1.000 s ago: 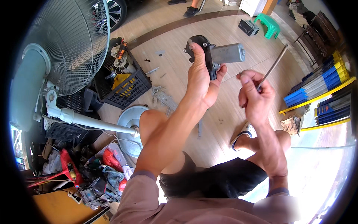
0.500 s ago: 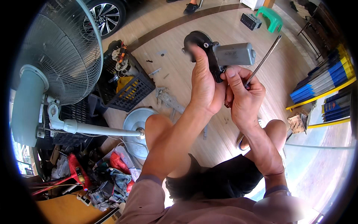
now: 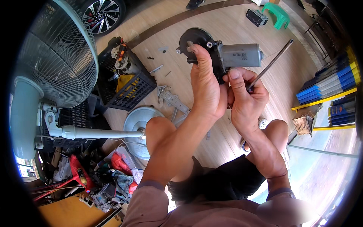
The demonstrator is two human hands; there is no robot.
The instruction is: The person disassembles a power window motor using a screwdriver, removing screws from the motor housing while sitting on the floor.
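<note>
Motor (image 3: 242, 55), grey with a black gear housing (image 3: 200, 34), is held above pale floor (image 3: 298, 75). Left hand (image 3: 206, 85) clasps the housing, thumb on its face. Right hand (image 3: 247, 96), at the motor's near edge, grips a screwdriver (image 3: 273, 62), tip projecting right of the motor; whether its thumb pinches a part cannot be told. Open floor extends right of the motor; black crate (image 3: 132, 92) stands well left.

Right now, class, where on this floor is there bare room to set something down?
Bare floor shows between the screwdriver and the blue packets, and, beyond the motor, up to the black box and green stool. The left is crowded: fan base, black crate and a heap of oddments; a metal bracket lies right of the crate.
</note>
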